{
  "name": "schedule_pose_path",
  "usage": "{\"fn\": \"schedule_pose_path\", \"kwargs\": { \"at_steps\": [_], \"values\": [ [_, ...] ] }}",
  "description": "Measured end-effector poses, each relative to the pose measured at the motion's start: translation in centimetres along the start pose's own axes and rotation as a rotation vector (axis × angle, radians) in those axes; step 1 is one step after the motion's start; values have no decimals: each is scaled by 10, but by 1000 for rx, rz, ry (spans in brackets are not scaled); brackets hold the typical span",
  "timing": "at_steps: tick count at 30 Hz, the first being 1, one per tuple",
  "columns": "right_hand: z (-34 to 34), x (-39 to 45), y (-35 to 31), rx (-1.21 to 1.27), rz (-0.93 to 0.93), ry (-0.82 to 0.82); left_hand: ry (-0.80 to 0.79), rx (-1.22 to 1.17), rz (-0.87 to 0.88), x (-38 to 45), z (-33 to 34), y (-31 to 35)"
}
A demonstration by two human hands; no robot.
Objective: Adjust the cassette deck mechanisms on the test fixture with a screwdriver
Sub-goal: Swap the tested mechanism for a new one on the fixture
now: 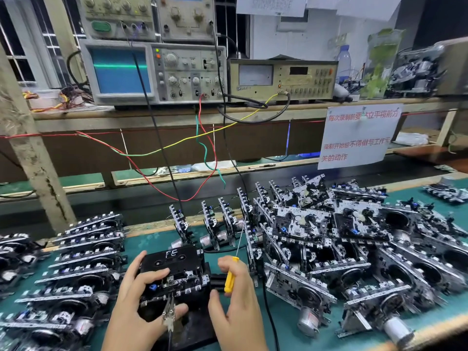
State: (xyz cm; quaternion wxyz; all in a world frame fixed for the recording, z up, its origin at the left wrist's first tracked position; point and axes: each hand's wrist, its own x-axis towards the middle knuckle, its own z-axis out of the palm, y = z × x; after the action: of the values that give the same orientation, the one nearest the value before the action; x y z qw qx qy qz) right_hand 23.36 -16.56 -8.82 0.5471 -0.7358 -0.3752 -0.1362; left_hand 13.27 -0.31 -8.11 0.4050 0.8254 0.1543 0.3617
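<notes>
A cassette deck mechanism [182,282] sits on the black test fixture [195,325] at the bench's front centre, with a black cassette [172,258] marked "FE" loaded on top. My left hand [138,300] grips the mechanism from the left, fingers over its top and thumb near an alligator clip [169,315] attached at its front. My right hand [234,297] holds a yellow-handled screwdriver [231,274], its thin shaft pointing up and away from the mechanism. The thumb of that hand touches the fixture's right side.
Stacks of mechanisms [83,262] fill the left of the green mat; a large heap [342,239] covers the right. Several stand upright behind the fixture [215,224]. An oscilloscope [152,72] and a meter [281,79] sit on the shelf, with wires [202,148] hanging down.
</notes>
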Motion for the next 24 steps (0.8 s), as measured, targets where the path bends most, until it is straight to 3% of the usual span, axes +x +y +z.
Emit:
{"fn": "schedule_pose_path", "kwargs": {
  "at_steps": [24],
  "values": [
    [0,2,2,-3,33,-41,-3,16,-1,1,-1,2]
  ]
}}
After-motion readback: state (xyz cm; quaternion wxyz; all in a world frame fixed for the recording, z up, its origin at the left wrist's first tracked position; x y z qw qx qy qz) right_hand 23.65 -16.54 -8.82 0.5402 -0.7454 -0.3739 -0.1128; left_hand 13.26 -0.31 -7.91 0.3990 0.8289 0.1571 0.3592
